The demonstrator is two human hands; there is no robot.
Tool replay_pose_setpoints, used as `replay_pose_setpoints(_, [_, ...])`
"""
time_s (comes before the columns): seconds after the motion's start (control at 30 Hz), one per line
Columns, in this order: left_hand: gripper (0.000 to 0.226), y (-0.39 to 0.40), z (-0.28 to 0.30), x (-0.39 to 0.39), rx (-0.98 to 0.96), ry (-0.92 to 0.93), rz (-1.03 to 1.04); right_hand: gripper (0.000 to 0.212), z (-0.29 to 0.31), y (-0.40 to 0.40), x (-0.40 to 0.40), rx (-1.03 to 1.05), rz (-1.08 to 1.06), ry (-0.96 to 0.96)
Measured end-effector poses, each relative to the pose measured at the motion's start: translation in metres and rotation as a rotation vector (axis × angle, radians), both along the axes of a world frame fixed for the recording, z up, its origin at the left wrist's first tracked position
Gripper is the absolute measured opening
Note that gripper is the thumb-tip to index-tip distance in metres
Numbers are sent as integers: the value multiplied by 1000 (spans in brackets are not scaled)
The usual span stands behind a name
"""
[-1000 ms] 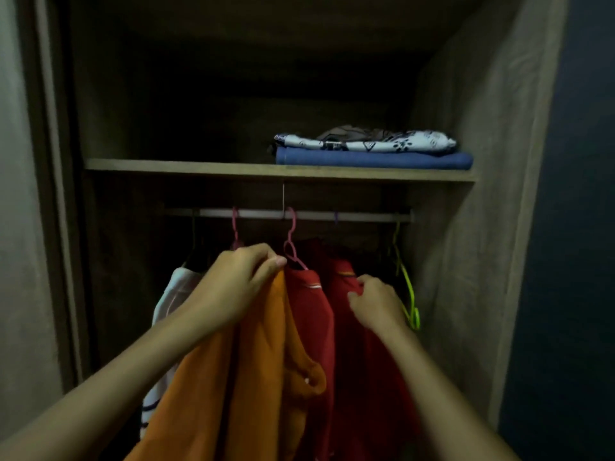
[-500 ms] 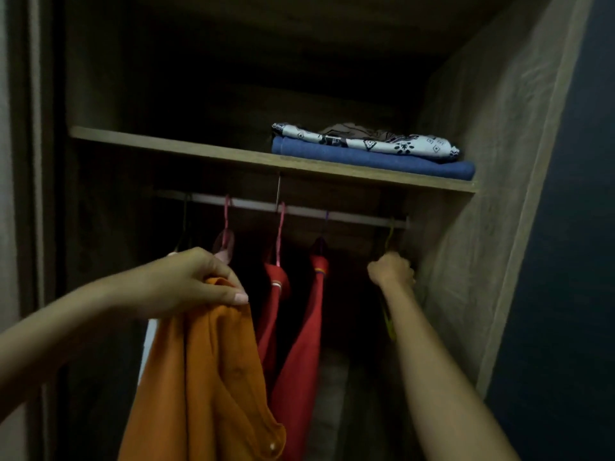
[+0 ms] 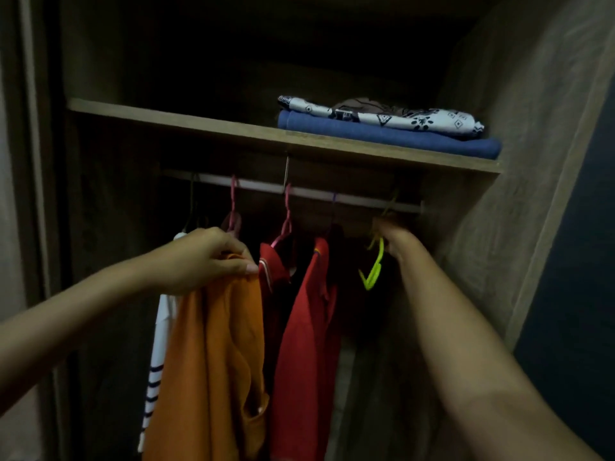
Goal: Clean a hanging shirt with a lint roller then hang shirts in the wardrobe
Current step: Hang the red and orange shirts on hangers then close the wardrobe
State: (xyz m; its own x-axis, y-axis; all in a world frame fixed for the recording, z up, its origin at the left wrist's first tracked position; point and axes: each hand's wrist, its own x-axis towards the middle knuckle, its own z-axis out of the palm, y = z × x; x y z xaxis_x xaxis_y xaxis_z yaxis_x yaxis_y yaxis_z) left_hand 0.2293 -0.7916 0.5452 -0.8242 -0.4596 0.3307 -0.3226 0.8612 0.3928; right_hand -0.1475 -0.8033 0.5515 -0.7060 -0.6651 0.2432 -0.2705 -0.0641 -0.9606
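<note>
Inside the dim wardrobe, my left hand (image 3: 206, 257) grips the top of an orange shirt (image 3: 216, 361) below the hanging rail (image 3: 316, 194). Behind the orange shirt hangs a white shirt with dark stripes (image 3: 159, 344). Two red shirts (image 3: 299, 327) hang on hangers from the middle of the rail. My right hand (image 3: 396, 241) holds a bare yellow-green hanger (image 3: 374, 271) near the rail's right end, its hook at the rail. No lint roller is in view.
A wooden shelf (image 3: 199, 123) runs above the rail, carrying a folded blue cloth (image 3: 382, 134) with a patterned white cloth (image 3: 399, 118) on top. The wardrobe's right side wall (image 3: 515, 161) stands close to my right hand. The back is dark.
My right hand left the red shirts and went up right to the yellow-green hanger, which now swings out to the left. My left hand keeps its hold on the orange shirt.
</note>
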Motion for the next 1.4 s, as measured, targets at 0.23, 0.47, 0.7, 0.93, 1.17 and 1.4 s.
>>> replay_pose_setpoints(0.23, [18, -10, -8, -1, 201, 64, 49, 28, 7, 29, 27, 43, -229, 238])
replay_pose_setpoints(0.47, [17, -16, -14, 12, 224, 133, 102, 11, -36, 86, 87, -257, 37, -67])
replay_pose_setpoints(0.7, [12, -13, -27, 16, 233, 157, 71, 16, -92, 131, 146, -429, 123, -393])
replay_pose_setpoints(0.93, [19, -7, -34, 20, 214, 214, 21, 32, -96, 162, 187, -599, 244, -554])
replay_pose_setpoints(1.17, [16, -5, -38, 20, 205, 216, 33, 33, -78, 151, 207, -661, 367, -531])
replay_pose_setpoints(1.4, [18, -8, -45, 27, 237, 230, 92, 21, -71, 140, 226, -600, 587, -599])
